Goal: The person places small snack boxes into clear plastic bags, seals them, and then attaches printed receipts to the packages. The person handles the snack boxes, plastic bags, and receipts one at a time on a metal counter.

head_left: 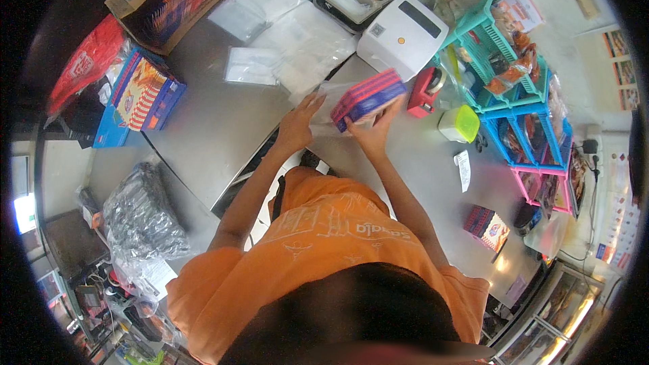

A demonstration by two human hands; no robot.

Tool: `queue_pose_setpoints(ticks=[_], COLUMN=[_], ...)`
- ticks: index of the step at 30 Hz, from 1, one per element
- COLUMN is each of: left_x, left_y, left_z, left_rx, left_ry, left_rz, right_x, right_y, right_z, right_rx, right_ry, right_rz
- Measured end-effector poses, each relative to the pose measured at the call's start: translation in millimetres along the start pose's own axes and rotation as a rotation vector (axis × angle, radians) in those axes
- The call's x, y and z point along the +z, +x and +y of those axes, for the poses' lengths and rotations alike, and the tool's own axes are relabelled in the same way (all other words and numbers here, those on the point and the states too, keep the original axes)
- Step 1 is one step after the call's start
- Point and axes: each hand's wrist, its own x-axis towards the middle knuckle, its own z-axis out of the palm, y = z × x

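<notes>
Over the steel table, my right hand (373, 136) grips a red-and-blue striped cardboard box (367, 99) from its near side, thumb on the left end and fingers round the right. The box is tilted; whether it is one box or a flat stack I cannot tell. To its left, my left hand (297, 127) has its fingers closed on the edge of a clear plastic bag (324, 109), which lies against the box's left end. Part of the bag is hard to make out. Just beyond my hands lie several clear plastic bags (297, 51) spread on the table.
A white machine (403, 35) and a red tape dispenser (424, 92) stand beyond the box. At right are stacked baskets (503, 54), a green-lidded tub (460, 124), a paper slip (462, 170) and a small printed box (487, 226). Blue printed boxes (138, 94) stand at left.
</notes>
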Motion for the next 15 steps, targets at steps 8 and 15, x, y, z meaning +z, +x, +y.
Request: queue_pose_setpoints(ticks=[8,15], left_x=[-25,-28], left_y=[35,25], left_z=[-19,-15], left_rx=[0.084,0.069], left_ry=[-0.341,-0.348], left_rz=[0.034,-0.130], right_x=[-2,23], right_y=[8,19], right_z=[-8,-8], right_rx=[-0.034,0.141], right_ry=[-0.202,0.223], right_rz=[-0.387,0.015])
